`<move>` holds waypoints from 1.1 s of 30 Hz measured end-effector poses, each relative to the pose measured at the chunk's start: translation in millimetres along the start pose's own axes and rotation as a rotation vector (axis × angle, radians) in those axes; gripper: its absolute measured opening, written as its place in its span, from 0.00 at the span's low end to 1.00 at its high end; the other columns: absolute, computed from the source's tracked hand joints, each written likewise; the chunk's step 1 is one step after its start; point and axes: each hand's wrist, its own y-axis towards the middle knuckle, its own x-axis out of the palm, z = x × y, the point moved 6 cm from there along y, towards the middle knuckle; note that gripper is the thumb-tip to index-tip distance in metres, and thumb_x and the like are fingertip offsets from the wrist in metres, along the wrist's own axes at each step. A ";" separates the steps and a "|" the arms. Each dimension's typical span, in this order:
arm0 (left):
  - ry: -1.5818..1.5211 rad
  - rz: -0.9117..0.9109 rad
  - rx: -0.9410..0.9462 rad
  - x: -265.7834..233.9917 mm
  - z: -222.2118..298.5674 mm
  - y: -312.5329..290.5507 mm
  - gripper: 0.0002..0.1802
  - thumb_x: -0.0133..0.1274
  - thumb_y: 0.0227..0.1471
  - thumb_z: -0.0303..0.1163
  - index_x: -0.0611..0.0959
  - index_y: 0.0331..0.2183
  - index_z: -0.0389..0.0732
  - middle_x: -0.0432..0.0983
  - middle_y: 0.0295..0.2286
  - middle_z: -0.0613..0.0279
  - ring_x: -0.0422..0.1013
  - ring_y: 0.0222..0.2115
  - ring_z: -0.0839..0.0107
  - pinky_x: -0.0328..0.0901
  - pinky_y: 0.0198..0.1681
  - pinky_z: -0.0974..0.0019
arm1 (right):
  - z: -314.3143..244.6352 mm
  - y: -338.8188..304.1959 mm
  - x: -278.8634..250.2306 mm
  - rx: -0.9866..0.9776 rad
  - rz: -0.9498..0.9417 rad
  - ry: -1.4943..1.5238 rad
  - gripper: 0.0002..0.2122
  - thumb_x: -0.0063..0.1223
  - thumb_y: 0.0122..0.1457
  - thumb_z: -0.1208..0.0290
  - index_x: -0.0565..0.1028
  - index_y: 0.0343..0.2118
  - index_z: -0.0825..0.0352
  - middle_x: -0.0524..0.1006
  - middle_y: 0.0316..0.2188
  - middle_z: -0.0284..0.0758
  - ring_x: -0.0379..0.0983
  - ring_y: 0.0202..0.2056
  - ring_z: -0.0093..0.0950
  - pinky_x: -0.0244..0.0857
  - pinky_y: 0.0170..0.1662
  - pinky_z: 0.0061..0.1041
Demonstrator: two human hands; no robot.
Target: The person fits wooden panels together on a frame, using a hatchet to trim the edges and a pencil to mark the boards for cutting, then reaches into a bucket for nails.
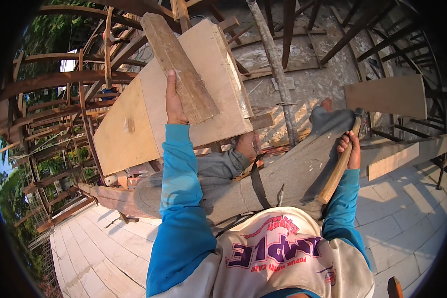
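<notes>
From where I stand, the largest thing ahead of the person is the layered plywood point(206, 59), yellower on its left part and paler on its right. A long, worn pole point(275, 64) rises to the right of it, and well apart on the far right is a smaller plywood panel point(385, 97).

The rough wooden board point(179, 67) slants over the pale plywood, far end toward the left, near end toward the right; I can't tell whether it touches the sheet. The left hand point(175, 103) holds it by the left edge toward the near end, thumb up along the side.

Well apart, to the right and nearer, the right hand point(350, 150) is closed round the wooden handle of what looks like a hammer point(339, 168), its head far, its butt near.
</notes>
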 end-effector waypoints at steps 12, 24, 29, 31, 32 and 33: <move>0.300 -0.107 -0.071 87.0 -125.8 -4.4 0.42 0.65 0.43 0.43 0.63 0.53 0.34 0.68 0.41 0.52 0.69 0.42 0.64 0.69 0.40 0.62 | 0.2 -5.5 7.6 -0.031 0.058 -0.034 0.07 0.51 0.61 0.67 0.68 0.37 0.62 0.67 0.24 0.28 0.64 0.23 0.18 0.62 0.22 0.18; 0.379 0.020 -0.105 93.1 -132.3 6.7 0.37 0.62 0.43 0.40 0.65 0.51 0.36 0.69 0.39 0.54 0.70 0.37 0.66 0.70 0.34 0.62 | -4.4 -19.8 35.8 -0.093 0.142 -0.258 0.11 0.54 0.57 0.69 0.65 0.38 0.64 0.68 0.23 0.30 0.66 0.20 0.21 0.63 0.21 0.21; 0.509 0.067 -0.137 77.5 -146.8 24.3 0.33 0.59 0.44 0.34 0.65 0.49 0.32 0.70 0.37 0.53 0.70 0.35 0.65 0.70 0.34 0.62 | 15.5 -15.5 101.6 -0.091 -0.044 -0.331 0.12 0.55 0.56 0.71 0.65 0.39 0.66 0.70 0.23 0.32 0.67 0.19 0.23 0.64 0.21 0.23; 0.534 0.084 -0.084 93.2 -140.4 15.9 0.34 0.58 0.44 0.32 0.64 0.50 0.31 0.70 0.38 0.52 0.70 0.36 0.65 0.69 0.35 0.63 | 35.7 1.2 120.5 -0.080 -0.171 -0.418 0.15 0.56 0.55 0.71 0.66 0.42 0.68 0.74 0.27 0.35 0.71 0.26 0.24 0.68 0.29 0.24; 0.543 0.119 -0.022 96.9 -134.6 10.2 0.35 0.57 0.43 0.31 0.63 0.51 0.29 0.70 0.39 0.51 0.70 0.36 0.65 0.69 0.36 0.63 | 43.4 9.0 132.7 -0.126 -0.191 -0.480 0.17 0.57 0.54 0.71 0.67 0.44 0.70 0.75 0.31 0.36 0.72 0.30 0.25 0.67 0.35 0.24; 0.550 0.112 -0.026 97.5 -136.2 8.8 0.35 0.57 0.43 0.31 0.63 0.51 0.29 0.70 0.39 0.51 0.70 0.36 0.65 0.69 0.36 0.63 | 50.4 16.6 143.1 -0.174 -0.213 -0.540 0.20 0.58 0.53 0.70 0.68 0.46 0.72 0.76 0.34 0.38 0.73 0.35 0.25 0.67 0.40 0.24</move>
